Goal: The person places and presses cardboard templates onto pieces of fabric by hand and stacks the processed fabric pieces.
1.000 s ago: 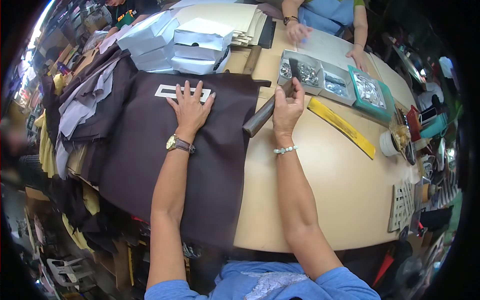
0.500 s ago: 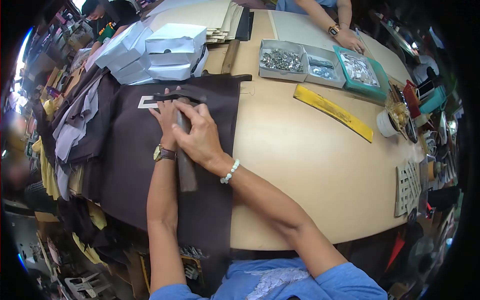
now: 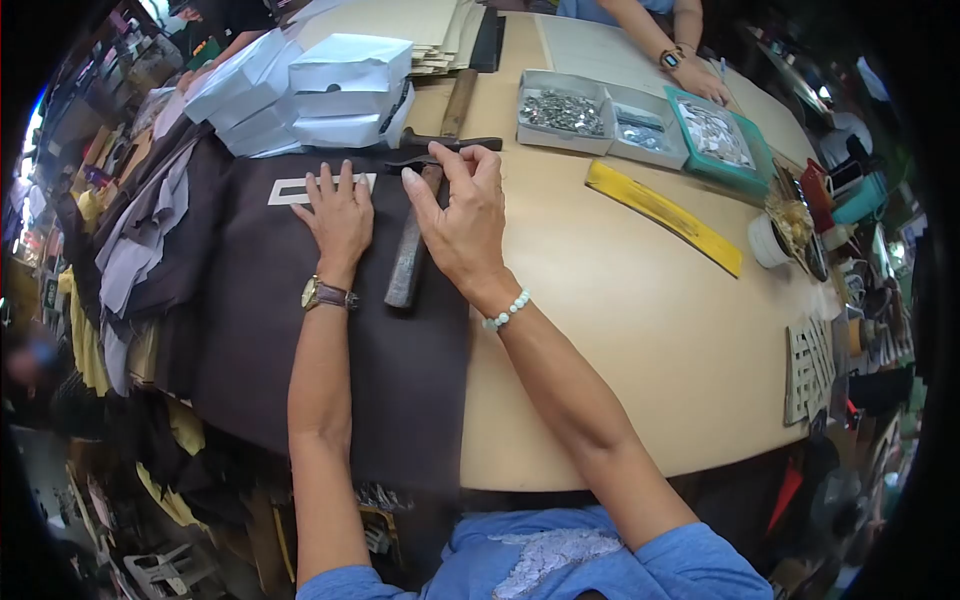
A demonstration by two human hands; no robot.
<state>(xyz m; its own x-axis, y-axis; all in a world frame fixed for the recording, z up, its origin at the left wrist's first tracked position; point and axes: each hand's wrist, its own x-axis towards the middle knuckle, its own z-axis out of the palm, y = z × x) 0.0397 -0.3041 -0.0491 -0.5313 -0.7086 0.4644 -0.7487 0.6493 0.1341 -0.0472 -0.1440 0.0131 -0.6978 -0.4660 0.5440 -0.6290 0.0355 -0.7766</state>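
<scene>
My left hand (image 3: pixel 340 222) lies flat with spread fingers on a dark brown sheet (image 3: pixel 290 330), its fingertips over a white rectangular frame (image 3: pixel 288 192). Right of it, a hammer (image 3: pixel 405 265) with a worn handle rests on the sheet, its dark head toward the far edge. Over the hammer's upper part is my right hand (image 3: pixel 465 215), its fingers curved and apart, with nothing visibly gripped. Whether a fingertip touches the hammer is unclear. A second hammer (image 3: pixel 458 105) lies just beyond.
White boxes (image 3: pixel 345 75) are stacked behind the sheet. Trays of metal pieces (image 3: pixel 562 112), a green tray (image 3: pixel 758 170) and a yellow bar (image 3: pixel 665 220) lie on the right. A co-worker's hand (image 3: pixel 703 80) rests at the far side. Cloth hangs at the left.
My right hand carried the hammer left over the sheet, and the hammer now lies there with the hand's fingers loosened. My left hand stays on the white frame. The camera view has shifted.
</scene>
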